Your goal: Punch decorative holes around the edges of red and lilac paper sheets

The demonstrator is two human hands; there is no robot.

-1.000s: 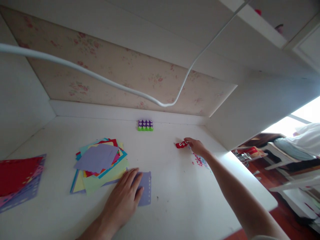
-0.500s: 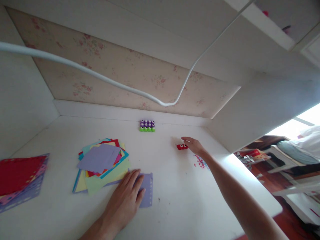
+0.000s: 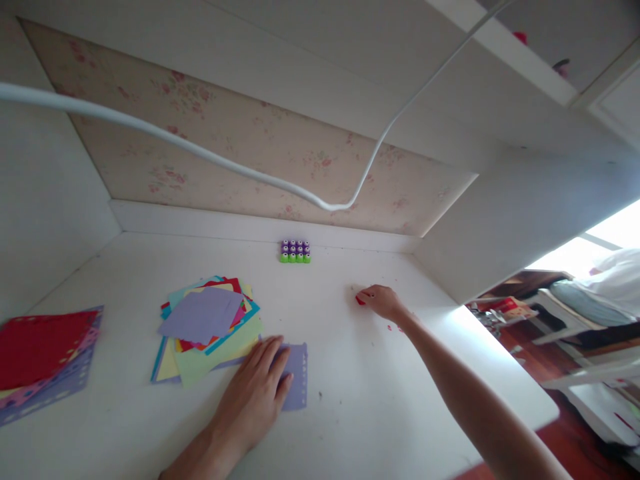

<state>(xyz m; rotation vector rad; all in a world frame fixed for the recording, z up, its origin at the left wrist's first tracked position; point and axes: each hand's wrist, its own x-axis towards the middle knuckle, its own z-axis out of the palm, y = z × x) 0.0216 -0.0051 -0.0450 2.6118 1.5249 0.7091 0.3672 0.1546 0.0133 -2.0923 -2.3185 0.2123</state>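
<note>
My left hand (image 3: 260, 390) lies flat, fingers extended, on a purple paper (image 3: 299, 380) with holes along its right edge. To the right, my right hand (image 3: 383, 301) has its fingers closed round a small red object (image 3: 360, 299) on the table, most of it covered by the fingers. Beside my left hand is a pile of coloured papers, a purple sheet (image 3: 203, 315) on top. Near the wall stands a block of small purple and green pieces with eye-like dots (image 3: 295, 252).
At the far left lie more sheets, a red one (image 3: 43, 347) uppermost. Small red bits (image 3: 390, 327) lie near my right wrist. A white cable (image 3: 240, 172) hangs across the view before the flowered wall. The white table (image 3: 360, 413) ends at the right.
My right hand has come down over the red object and closed on it, hiding its eye-like dots. My left hand stays on the purple paper.
</note>
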